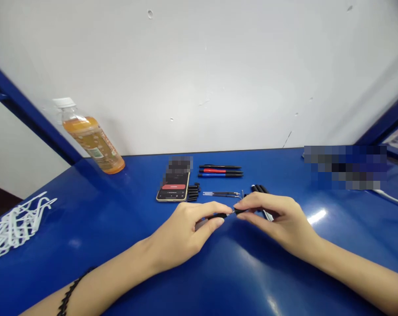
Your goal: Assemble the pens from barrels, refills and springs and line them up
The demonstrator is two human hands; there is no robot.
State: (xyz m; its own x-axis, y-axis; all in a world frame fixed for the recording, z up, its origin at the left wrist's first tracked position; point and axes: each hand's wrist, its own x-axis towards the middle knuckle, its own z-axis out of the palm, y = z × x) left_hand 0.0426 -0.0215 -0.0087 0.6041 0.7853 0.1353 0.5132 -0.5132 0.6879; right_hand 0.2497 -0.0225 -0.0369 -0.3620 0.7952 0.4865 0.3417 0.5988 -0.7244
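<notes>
My left hand (186,232) pinches a black pen barrel (218,215) between thumb and fingers, its end pointing right. Opposite it, my right hand (281,215) grips a small black pen piece (240,211) with the fingertips. A thin, light-coloured bit shows between the two black parts, which nearly meet end to end. Just beyond the hands lie several pen refills (220,194) and short black pen parts (193,192). Black tube-like pen parts (260,188) lie behind my right hand, partly hidden by it. Farther back, a black pen (220,166), a red pen (218,171) and a blue pen (218,175) lie side by side.
A phone (173,193) lies left of the pen parts on the blue table (136,193). An orange drink bottle (95,142) stands at the back left. White plastic strips (17,228) are heaped at the left edge. A white cable (393,199) runs near a blurred-out patch at right.
</notes>
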